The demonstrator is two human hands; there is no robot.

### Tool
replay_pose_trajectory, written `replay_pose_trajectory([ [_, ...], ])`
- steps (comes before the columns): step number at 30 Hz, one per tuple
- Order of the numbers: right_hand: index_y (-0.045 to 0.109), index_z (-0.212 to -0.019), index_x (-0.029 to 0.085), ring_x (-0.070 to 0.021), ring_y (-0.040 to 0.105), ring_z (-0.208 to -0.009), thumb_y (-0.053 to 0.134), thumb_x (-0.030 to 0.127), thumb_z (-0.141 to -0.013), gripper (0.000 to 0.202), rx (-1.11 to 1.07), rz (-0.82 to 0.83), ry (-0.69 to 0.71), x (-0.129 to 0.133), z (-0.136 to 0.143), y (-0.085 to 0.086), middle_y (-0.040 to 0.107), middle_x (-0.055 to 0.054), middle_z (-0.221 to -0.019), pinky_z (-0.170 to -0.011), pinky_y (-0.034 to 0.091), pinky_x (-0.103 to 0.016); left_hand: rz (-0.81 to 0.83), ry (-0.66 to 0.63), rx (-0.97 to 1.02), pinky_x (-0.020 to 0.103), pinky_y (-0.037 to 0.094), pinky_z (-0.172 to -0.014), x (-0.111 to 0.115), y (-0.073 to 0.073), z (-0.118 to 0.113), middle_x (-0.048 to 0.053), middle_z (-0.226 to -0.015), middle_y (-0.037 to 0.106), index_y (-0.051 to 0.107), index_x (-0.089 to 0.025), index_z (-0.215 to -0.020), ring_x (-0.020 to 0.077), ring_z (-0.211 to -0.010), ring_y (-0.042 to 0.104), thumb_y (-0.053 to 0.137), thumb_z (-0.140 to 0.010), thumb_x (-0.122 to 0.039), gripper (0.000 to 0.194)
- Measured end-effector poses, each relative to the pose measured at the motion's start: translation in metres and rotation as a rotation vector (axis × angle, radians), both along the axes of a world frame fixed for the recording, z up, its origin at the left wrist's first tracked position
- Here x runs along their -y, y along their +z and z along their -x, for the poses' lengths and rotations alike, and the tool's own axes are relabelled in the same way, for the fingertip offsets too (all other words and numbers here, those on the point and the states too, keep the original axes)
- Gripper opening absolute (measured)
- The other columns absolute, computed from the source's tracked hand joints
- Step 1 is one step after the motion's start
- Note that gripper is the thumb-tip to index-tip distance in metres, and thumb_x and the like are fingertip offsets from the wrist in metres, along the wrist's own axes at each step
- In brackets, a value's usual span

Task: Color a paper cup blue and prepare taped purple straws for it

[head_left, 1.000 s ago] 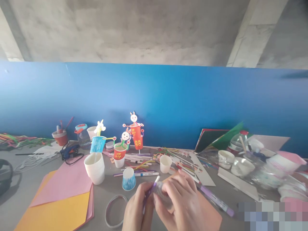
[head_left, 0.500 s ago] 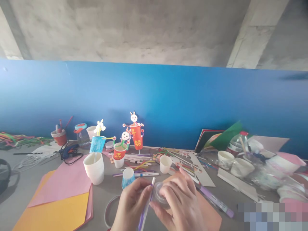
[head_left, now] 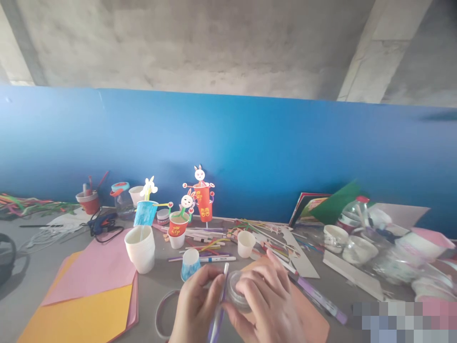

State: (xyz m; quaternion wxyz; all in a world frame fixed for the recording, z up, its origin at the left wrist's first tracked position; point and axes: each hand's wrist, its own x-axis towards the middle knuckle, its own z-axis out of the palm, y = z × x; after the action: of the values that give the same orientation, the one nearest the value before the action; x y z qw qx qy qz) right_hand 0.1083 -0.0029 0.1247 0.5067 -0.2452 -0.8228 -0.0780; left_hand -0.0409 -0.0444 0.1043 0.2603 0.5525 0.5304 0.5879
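Note:
My left hand [head_left: 200, 300] pinches a thin white-and-purple straw [head_left: 218, 314] between thumb and fingers, and the straw stands slanted with its white tip upward. Close beside it, a clear round roll [head_left: 238, 288], which looks like transparent tape, lies under the curled fingers of my right hand [head_left: 266, 300]. The right thumb reaches toward the straw; whether it touches is unclear. Just beyond the left hand stands an upside-down small cup painted blue [head_left: 191, 264]. An orange sheet [head_left: 310, 309] lies beneath the right hand.
A stack of white cups [head_left: 140, 255], rabbit-topped red cup figures [head_left: 205, 205] and a blue cup figure [head_left: 145, 213] stand ahead. Pink and yellow paper [head_left: 85, 309] lies left, beside a grey ring [head_left: 162, 317]. Markers, sticks, bottles and plastic bags crowd the right, with a purple marker [head_left: 321, 300].
The straw has tilted slightly in my left hand, and my right fingers have shifted a little, leaving more of the clear roll in sight. Otherwise things stay in place.

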Motion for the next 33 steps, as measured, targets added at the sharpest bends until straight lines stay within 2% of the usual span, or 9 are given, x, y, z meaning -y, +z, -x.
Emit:
replay_pose_trajectory([
  [3,0.049,-0.077,0.024,-0.0197,0.056,-0.067,0.054,0.025,-0.094,0.018,0.073,0.023,0.000,0.001,-0.002,0.004,0.059,0.004,-0.064,-0.110,0.026,-0.053,0.039,-0.022,0.032,0.021,0.050,-0.061,0.000,0.001,0.002,0.004,-0.080,0.071,0.071,-0.020,-0.086,0.0177,-0.071,0.064,0.057,-0.091,-0.044,0.028],
  [10,0.050,-0.080,0.024,-0.0193,0.058,-0.068,0.059,0.023,-0.092,0.015,0.132,0.011,-0.004,0.004,-0.008,0.011,0.062,0.005,-0.065,-0.113,0.022,-0.051,0.082,-0.001,0.049,0.019,0.046,-0.058,0.000,0.003,0.002,0.001,-0.068,0.063,0.069,-0.019,-0.079,0.0144,-0.063,0.054,0.056,-0.091,-0.044,0.030],
  [18,0.051,-0.079,0.024,-0.0194,0.056,-0.067,0.062,0.024,-0.091,0.017,0.152,-0.030,0.000,0.001,-0.008,0.014,0.061,0.005,-0.063,-0.106,0.029,-0.049,0.150,-0.056,0.083,0.020,0.047,-0.055,-0.005,0.008,0.003,0.003,-0.073,0.064,0.068,-0.017,-0.079,0.0162,-0.065,0.058,0.061,-0.084,-0.047,0.031],
  [24,0.051,-0.079,0.023,-0.0195,0.055,-0.069,0.061,0.026,-0.093,0.017,0.137,0.016,0.011,0.000,-0.010,0.015,0.061,0.004,-0.065,-0.103,0.030,-0.049,0.139,-0.030,0.047,0.019,0.045,-0.054,-0.004,0.007,0.004,0.001,-0.070,0.062,0.067,-0.018,-0.077,0.0138,-0.061,0.053,0.058,-0.088,-0.042,0.027],
  [29,0.050,-0.077,0.023,-0.0195,0.053,-0.067,0.060,0.023,-0.091,0.017,0.103,0.012,-0.009,0.001,-0.008,0.017,0.060,0.004,-0.063,-0.101,0.031,-0.051,0.101,0.014,-0.016,0.021,0.046,-0.058,-0.003,0.007,0.001,0.001,-0.069,0.064,0.066,-0.019,-0.077,0.0149,-0.062,0.056,0.054,-0.089,-0.043,0.030],
  [33,0.050,-0.076,0.024,-0.0197,0.054,-0.069,0.061,0.020,-0.088,0.017,0.105,0.030,-0.014,0.000,-0.010,0.019,0.059,0.004,-0.062,-0.101,0.032,-0.052,0.102,0.001,-0.072,0.022,0.044,-0.061,-0.004,0.008,0.001,0.001,-0.068,0.064,0.064,-0.019,-0.076,0.0149,-0.064,0.055,0.052,-0.091,-0.044,0.032],
])
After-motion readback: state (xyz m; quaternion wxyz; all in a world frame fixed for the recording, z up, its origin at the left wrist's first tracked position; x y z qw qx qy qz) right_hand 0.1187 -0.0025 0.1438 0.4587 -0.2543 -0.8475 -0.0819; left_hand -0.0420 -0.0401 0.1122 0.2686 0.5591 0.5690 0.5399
